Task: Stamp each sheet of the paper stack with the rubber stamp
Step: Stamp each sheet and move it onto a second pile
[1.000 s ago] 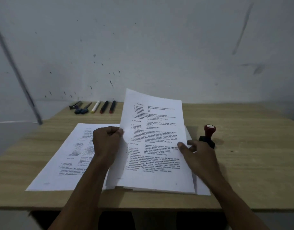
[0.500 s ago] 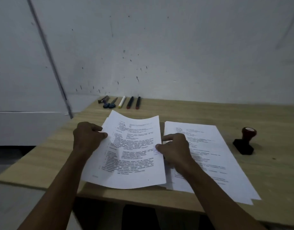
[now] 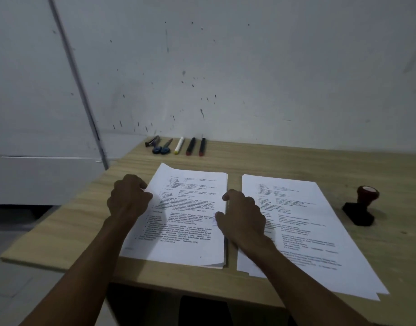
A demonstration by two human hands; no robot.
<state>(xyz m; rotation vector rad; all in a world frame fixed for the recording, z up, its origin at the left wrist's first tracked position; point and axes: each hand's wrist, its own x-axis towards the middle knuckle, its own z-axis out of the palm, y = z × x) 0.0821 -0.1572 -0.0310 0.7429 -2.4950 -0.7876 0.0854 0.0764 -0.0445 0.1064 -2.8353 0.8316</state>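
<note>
On the wooden desk (image 3: 261, 161), your left hand (image 3: 128, 198) pinches the left pile's (image 3: 186, 222) nine-o'clock edge while your curled right hand (image 3: 243, 216) steadies its three-o'clock edge, likely squaring it; the unstamped stack (image 3: 308, 227) and rubber stamp (image 3: 361, 208) wait at three o'clock.

There were two piles of paper on the bench: the left pile (image 3: 186, 215) and the right pile (image 3: 303, 222). There was one rubber stamp (image 3: 362, 208) at the right of the frame. At the back were one white marker (image 3: 179, 145), two black markers (image 3: 190, 146) (image 3: 202, 147), one pair of scissors (image 3: 162, 148) and one small dark tool (image 3: 152, 141). There were two hands (image 3: 128, 196) (image 3: 243, 215).
</note>
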